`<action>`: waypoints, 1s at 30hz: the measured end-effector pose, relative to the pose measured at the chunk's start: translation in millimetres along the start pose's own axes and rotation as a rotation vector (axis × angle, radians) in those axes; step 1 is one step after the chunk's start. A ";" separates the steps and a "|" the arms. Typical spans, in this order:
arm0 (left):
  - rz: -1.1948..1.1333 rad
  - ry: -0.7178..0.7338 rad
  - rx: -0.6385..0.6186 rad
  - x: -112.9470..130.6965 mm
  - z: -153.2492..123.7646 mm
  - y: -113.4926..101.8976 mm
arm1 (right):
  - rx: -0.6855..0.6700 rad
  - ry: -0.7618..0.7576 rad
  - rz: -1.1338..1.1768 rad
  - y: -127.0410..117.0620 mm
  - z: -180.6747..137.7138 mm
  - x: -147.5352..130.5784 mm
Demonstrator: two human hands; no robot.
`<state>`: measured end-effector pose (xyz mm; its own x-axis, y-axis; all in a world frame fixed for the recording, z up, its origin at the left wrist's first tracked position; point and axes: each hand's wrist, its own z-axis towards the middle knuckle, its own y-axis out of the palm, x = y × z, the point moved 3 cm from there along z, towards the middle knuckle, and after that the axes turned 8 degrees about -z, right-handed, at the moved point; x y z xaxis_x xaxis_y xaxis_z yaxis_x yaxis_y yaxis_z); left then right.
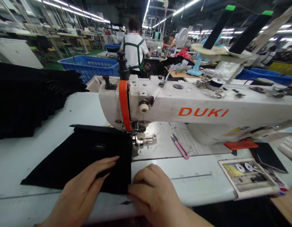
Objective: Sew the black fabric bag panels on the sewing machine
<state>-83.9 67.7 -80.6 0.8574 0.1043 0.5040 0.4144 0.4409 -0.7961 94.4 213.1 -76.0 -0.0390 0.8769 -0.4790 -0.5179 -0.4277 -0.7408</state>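
A black fabric piece (79,157) with a small label lies flat on the white table, its far right corner under the presser foot (142,138) of a white DUKI sewing machine (207,110). My left hand (81,192) rests flat on the fabric's near part, fingers stretched out. My right hand (152,192) sits at the fabric's right edge with fingers curled and pressed against that edge.
Pink thread snips (180,146) lie on the machine bed. A small tray of bobbins (251,178) sits at the right. A stack of black fabric (29,97) is at the left. A blue basket (91,66) and a standing person (134,50) are behind.
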 end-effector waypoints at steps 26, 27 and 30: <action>0.289 0.449 -0.286 35.9 24.9 22.0 | 0.010 -0.325 -0.210 5.5 12.1 3.6; 0.285 0.463 -0.290 36.9 27.2 21.7 | 0.015 -0.338 -0.235 7.4 11.6 3.2; 0.285 0.482 -0.295 34.9 33.4 18.7 | 0.009 -0.367 -0.269 8.2 14.1 2.2</action>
<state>-56.4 109.4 -66.7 0.9591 -0.2625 0.1058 0.1572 0.1835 -0.9704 78.1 214.6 -76.4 -0.2016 0.9770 -0.0699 -0.5581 -0.1732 -0.8115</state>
